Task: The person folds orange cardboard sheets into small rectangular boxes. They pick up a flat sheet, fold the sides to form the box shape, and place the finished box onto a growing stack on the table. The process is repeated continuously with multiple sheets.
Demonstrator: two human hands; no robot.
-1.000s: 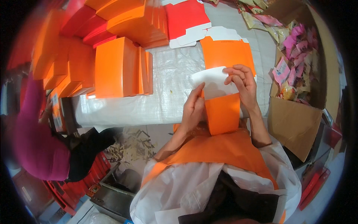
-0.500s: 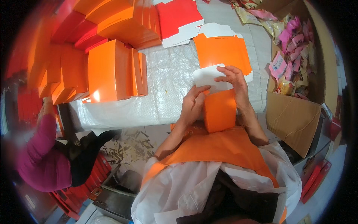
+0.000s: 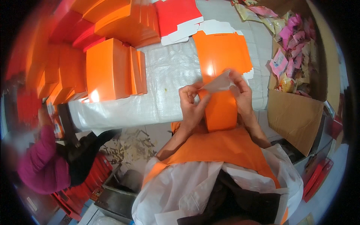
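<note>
An orange cardboard box (image 3: 221, 112) stands against my orange apron (image 3: 210, 148), with its end toward the table raised. My left hand (image 3: 192, 101) pinches the left corner of the box's pale end flap (image 3: 219, 83), its thumb along the box's side. On the other corner, my right hand (image 3: 241, 92) is closed, its fingertips slightly blurred. The flap is tilted and bent over the box's opening. Just beyond my hands lies a stack of flat orange box blanks (image 3: 225, 52) with white tabs.
Folded orange boxes (image 3: 103, 71) stand in rows at the left of the white-covered table (image 3: 165, 75). Flat red blanks (image 3: 178, 17) lie at the back. An open carton (image 3: 296, 120) of wrapped packets (image 3: 290, 60) stands right. A person in a purple top (image 3: 43, 165) sits at left.
The white flap, upright and spread flat before, is now tilted and folded down toward the box. My left fingers have moved onto its left corner, and my right hand has come lower.
</note>
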